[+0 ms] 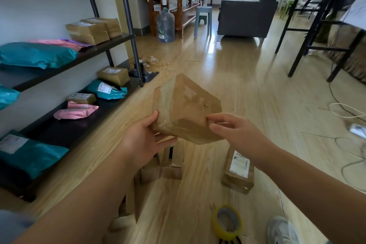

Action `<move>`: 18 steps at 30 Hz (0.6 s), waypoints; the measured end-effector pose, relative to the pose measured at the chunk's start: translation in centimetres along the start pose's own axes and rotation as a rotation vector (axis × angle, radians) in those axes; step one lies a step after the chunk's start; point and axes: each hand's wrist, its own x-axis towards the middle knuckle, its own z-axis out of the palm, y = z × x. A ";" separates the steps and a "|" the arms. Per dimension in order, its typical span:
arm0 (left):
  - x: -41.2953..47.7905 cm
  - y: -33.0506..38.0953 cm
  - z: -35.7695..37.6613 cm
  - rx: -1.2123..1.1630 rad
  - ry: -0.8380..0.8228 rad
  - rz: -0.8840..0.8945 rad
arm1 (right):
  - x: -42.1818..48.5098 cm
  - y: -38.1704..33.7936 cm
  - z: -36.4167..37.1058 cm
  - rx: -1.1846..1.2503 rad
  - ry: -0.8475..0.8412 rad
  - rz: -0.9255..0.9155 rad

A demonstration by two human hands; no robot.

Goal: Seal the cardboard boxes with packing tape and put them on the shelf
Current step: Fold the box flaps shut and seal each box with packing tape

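Leftward stands the shelf (pixel 59 132), its boards running along the wall. The taped cardboard box (pixel 186 109) hangs in the air just right of it, one corner pointing up. The left hand (pixel 142 140), nearer the shelf, grips the box's lower left corner, thumb on the side and fingers beneath. The right hand (pixel 237 132) only touches the right edge with straight fingers. Shelving it likely means swinging left.

Head-worn wide-angle view, facing forward and down — close to the cardboard box (pixel 186 109)
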 end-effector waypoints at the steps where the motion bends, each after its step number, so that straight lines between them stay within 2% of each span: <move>1: -0.1 -0.1 -0.1 -0.021 -0.015 -0.012 | 0.1 0.2 0.0 -0.028 0.061 0.012; 4: -0.1 -0.3 -0.5 -0.050 -0.028 -0.022 | 0.4 0.6 -0.3 -0.054 0.175 0.112; 8: -0.3 -0.4 -0.4 0.026 -0.038 -0.063 | 0.6 0.8 -0.8 0.061 0.151 0.192; 12: 0.0 -0.5 -0.3 0.285 0.123 0.029 | 0.5 1.0 -1.2 0.112 0.161 0.213; 15: 0.1 -0.4 -0.3 0.489 0.160 0.090 | 0.7 1.1 -1.2 0.028 0.169 0.210; 18: -0.2 -0.4 0.5 0.366 0.144 0.041 | 0.9 1.2 -0.8 -0.050 0.221 0.185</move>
